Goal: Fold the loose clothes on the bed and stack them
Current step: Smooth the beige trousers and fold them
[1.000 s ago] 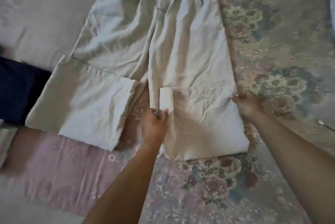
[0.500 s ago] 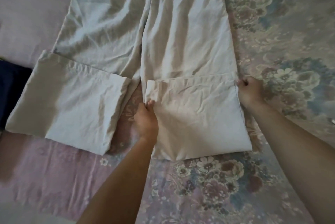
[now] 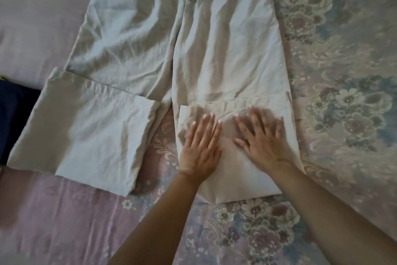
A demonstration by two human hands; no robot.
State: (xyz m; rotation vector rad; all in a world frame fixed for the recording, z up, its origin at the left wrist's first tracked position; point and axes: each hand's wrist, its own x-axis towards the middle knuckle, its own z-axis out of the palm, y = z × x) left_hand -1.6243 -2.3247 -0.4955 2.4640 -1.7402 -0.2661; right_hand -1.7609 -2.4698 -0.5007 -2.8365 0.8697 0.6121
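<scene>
Pale beige trousers lie spread flat on the bed, waist toward the top of the view. Both leg ends are folded back up over the legs. The left folded cuff lies untouched. My left hand and my right hand press flat, fingers straight and spread, side by side on the right folded cuff. My right hand is blurred from motion.
The bed has a floral cover on the right and a pink sheet at the lower left. A dark navy garment lies at the left edge, touching the left cuff.
Both hands let go of the cuff's side edges, where they had pinched and pulled the fold up the leg, and now lie flat on its middle.
</scene>
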